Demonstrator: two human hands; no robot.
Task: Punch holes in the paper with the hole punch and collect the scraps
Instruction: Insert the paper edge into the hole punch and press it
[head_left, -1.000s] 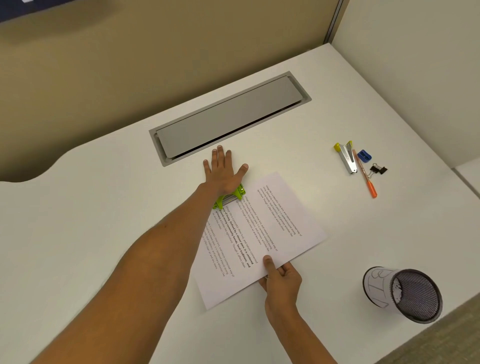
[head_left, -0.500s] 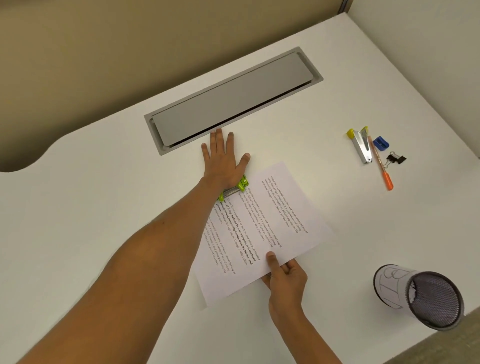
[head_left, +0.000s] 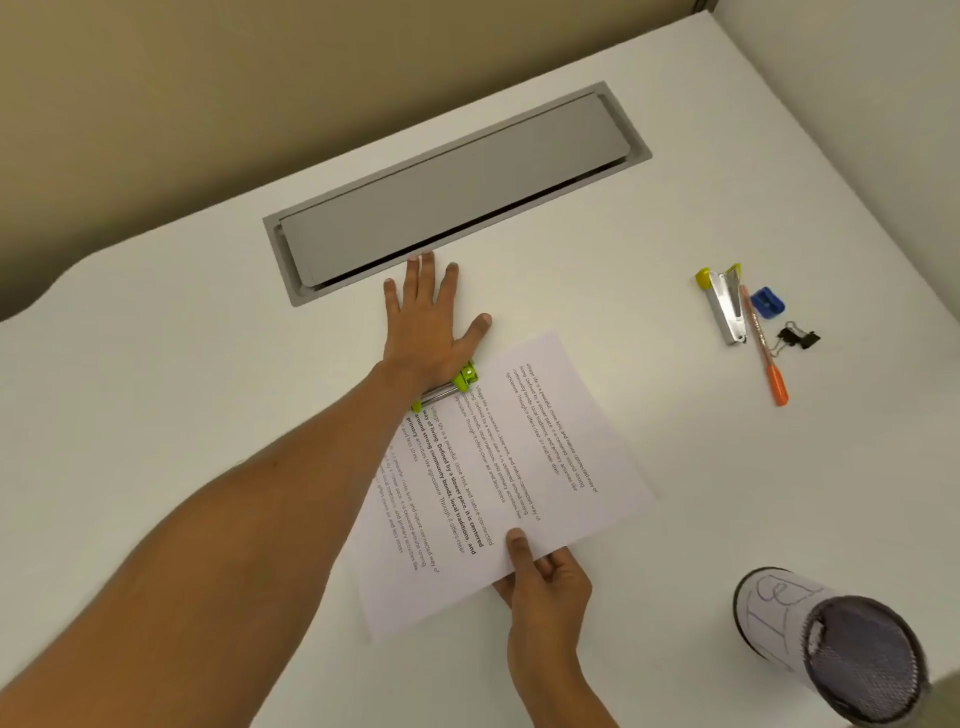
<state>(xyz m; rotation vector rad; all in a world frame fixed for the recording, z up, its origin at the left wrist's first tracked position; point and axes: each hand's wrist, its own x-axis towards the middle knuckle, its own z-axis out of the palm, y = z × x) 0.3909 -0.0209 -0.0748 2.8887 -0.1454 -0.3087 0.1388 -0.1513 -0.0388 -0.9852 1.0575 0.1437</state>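
A printed sheet of paper lies angled on the white desk. Its far edge sits in a green and silver hole punch, which is mostly hidden under my left hand. That hand lies flat with fingers spread, its heel pressing on the punch. My right hand pinches the near edge of the paper, thumb on top and fingers beneath. No scraps are visible.
A grey cable-tray lid is set into the desk beyond my left hand. At the right lie a stapler, an orange pen, a blue sharpener and a black binder clip. A mesh cup stands at the near right edge.
Both hands keep their hold and the paper stays in the punch. Only the view has shifted, tilting down and to the left.
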